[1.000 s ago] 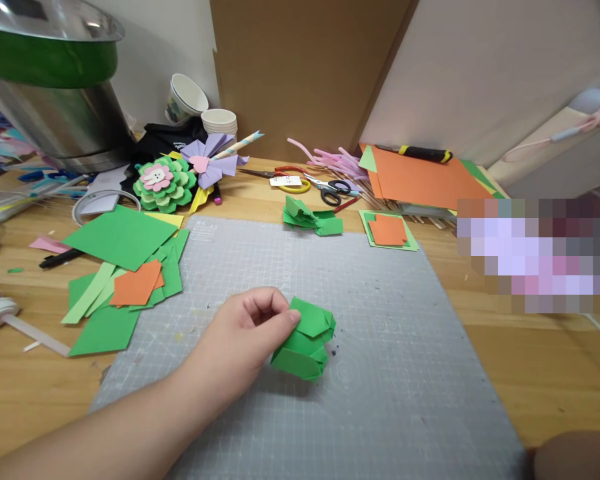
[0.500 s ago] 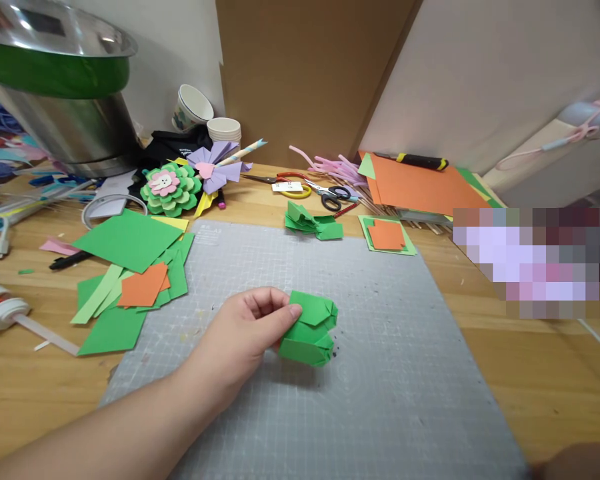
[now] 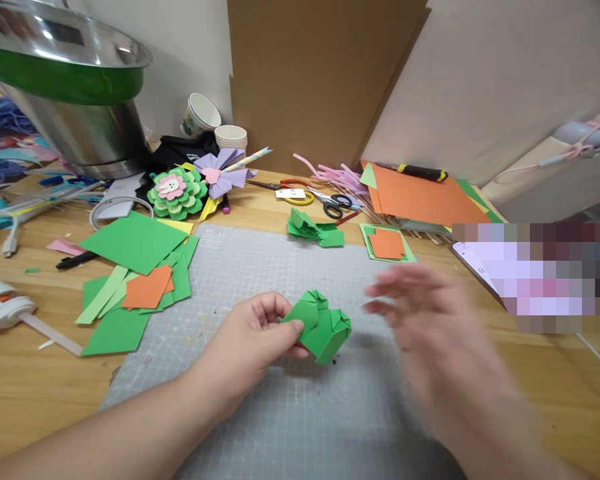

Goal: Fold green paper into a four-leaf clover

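Observation:
Pinched between the thumb and fingers of my left hand [image 3: 267, 337] is a folded green paper piece [image 3: 323, 327], held over the grey cutting mat [image 3: 240, 267]. Its two rolled, creased ends point up and to the right. My right hand [image 3: 420, 320] is in the air to the right of the piece, apart from it and smeared by motion. More folded green paper [image 3: 315, 230] lies at the mat's far edge. Beside it sits a small stack of orange and green squares [image 3: 386, 244].
Loose green and orange sheets [image 3: 135, 243] lie at the left, near a glue gun [image 3: 5, 303]. Scissors [image 3: 333, 200], pink sticks [image 3: 340, 179] and a cutter knife [image 3: 420, 172] on orange paper [image 3: 425, 197] line the back. A phone [image 3: 480, 270] stands at the right.
My right hand has come in from the lower right. The folded green paper in my left hand has turned, its creased ends now facing more upward.

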The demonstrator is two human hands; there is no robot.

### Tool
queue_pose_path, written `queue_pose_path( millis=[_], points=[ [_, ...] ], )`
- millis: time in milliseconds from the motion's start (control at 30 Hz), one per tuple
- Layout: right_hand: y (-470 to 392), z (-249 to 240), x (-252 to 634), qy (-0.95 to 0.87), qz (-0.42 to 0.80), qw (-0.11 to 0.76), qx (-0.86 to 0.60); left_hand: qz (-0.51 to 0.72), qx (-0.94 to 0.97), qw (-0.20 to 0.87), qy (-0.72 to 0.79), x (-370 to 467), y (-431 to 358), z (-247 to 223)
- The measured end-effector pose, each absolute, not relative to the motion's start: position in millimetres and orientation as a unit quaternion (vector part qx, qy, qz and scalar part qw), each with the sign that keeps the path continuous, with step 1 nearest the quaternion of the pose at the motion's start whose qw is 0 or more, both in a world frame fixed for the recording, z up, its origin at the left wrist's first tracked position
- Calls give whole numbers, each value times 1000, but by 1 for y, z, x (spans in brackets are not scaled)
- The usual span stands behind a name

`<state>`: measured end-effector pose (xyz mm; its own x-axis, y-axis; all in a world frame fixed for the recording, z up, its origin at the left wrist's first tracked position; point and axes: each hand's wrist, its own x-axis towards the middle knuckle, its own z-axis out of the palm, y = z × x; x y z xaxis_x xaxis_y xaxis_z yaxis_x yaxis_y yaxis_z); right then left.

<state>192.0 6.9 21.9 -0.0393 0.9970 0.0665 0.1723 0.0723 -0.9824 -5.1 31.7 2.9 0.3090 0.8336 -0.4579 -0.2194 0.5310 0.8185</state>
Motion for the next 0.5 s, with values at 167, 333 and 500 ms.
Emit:
queue_pose_path(
  millis=[167,333,500],
  points=[
    [17,-3,170,-452,673,382,-444,375,314,749,447,-3,30,4],
    [19,-9,170,-419,688,359,-472,341,363,739,453,-3,27,3],
    [20,-3,172,-451,661,326,-504,342,407,726,437,-1,25,0]
  ],
)
